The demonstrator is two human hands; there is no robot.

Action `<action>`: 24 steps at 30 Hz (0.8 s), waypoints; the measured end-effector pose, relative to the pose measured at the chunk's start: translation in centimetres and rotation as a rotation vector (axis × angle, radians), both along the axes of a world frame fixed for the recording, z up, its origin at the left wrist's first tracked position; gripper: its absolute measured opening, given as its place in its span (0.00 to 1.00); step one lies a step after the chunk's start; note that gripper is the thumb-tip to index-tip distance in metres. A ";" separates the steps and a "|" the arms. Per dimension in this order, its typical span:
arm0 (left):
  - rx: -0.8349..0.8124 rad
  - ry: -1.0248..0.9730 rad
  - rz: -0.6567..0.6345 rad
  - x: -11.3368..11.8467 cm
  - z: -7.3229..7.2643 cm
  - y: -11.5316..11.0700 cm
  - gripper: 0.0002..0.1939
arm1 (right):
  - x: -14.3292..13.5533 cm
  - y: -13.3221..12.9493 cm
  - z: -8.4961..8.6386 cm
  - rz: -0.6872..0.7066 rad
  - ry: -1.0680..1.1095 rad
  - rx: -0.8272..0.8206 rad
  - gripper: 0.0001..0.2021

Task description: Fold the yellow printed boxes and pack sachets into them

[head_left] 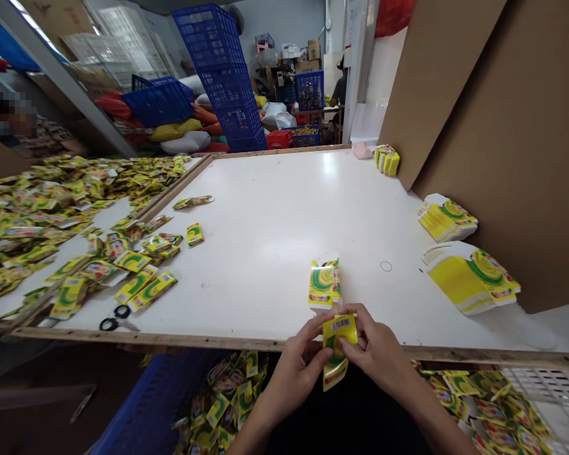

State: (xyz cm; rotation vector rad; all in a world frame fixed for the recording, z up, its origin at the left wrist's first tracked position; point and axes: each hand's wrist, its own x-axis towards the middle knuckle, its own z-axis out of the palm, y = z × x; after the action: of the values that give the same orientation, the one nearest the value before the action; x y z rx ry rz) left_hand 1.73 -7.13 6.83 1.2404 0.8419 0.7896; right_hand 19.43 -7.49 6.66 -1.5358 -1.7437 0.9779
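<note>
Both my hands hold one small yellow-and-green printed carton [340, 347] at the table's front edge, its barcode end facing up. My left hand [299, 360] pinches its left side, thumb across the front. On the right side, my right hand [377, 347] grips it with the thumb on the printed face. Just beyond my fingers lies a flat printed carton stack [325, 281] on the white tabletop [265, 253]. What is inside the held carton, if anything, is hidden.
Loose cartons [133, 265] and scissors [118, 319] lie at left, beside a large carton heap [76, 196]. Flat carton stacks [474, 275] line the right by a cardboard sheet [512, 158]. Below the edge stand a blue crate [142, 398] and a white basket [550, 392]. A person [9, 120] is at far left.
</note>
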 end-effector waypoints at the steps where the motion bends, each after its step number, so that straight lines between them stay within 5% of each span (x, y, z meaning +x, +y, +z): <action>1: 0.012 0.008 0.007 0.1 0.0 0.0 0.25 | -0.1 0.0 -0.1 -0.017 0.000 0.005 0.16; 10: 0.010 -0.003 0.021 -0.3 -0.6 0.7 0.21 | 1.7 -0.2 -0.9 -0.033 0.282 0.211 0.10; 15: 0.205 0.029 0.066 1.0 -1.0 0.2 0.13 | 0.7 -0.9 -1.1 -0.061 0.515 0.303 0.05; 19: 0.484 0.086 0.051 2.3 -0.5 -0.1 0.12 | 2.9 -2.8 0.2 -0.091 0.391 0.261 0.06; 22: 0.717 0.270 -0.013 1.9 -0.7 1.7 0.21 | 8.3 -4.9 0.5 -0.044 0.076 0.039 0.09; 24: 0.835 0.478 0.063 1.0 -1.2 3.9 0.30 | 11.9 -6.0 0.0 -0.102 -0.168 0.021 0.10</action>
State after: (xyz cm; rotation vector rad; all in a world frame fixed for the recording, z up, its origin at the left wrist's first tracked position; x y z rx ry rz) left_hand 2.72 -3.23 5.59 2.2127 0.9659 0.9505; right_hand 31.30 -13.50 6.67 -1.7176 -1.7628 0.7976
